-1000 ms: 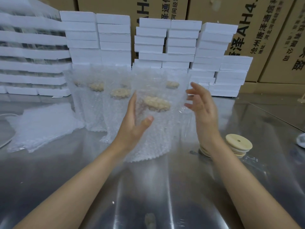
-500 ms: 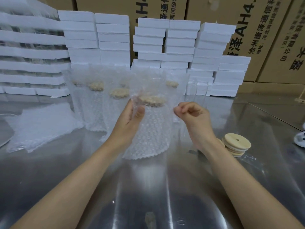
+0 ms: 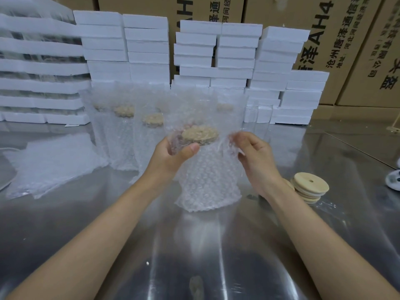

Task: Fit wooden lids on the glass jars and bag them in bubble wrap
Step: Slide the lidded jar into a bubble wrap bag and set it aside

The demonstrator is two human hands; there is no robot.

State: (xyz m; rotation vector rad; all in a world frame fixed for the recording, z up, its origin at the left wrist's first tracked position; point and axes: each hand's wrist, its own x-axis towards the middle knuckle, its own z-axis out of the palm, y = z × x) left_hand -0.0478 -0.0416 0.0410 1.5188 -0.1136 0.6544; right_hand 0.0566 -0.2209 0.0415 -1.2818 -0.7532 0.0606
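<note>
Bubble-wrapped jar (image 3: 207, 178), wooden lid (image 3: 200, 134) showing thru the wrap, stands upright mid-table on shiny metal table (image 3: 194, 245). Left hand (image 3: 171, 156) grips it at lid level, thumb in front. Right hand (image 3: 257, 161) pinches the wrap's right edge near the top. Behind: more wrapped jars (image 3: 123, 135). Right: spare lids (image 3: 309, 189), stacked. Left: flat bubble bags (image 3: 49, 165). Back: foam blocks (image 3: 236, 50), cartons (image 3: 346, 40).

Printed sideways in black on the right cardboard box (image 3: 337, 33): "AH4", a large "泽", and smaller "沧州唐泽通信" above a fine address line too small to read. On the middle cardboard box (image 3: 207, 7): "泽通信", cut off by the top edge. On the far-right cardboard box (image 3: 387, 50): large characters, only partly in view and not readable.
</note>
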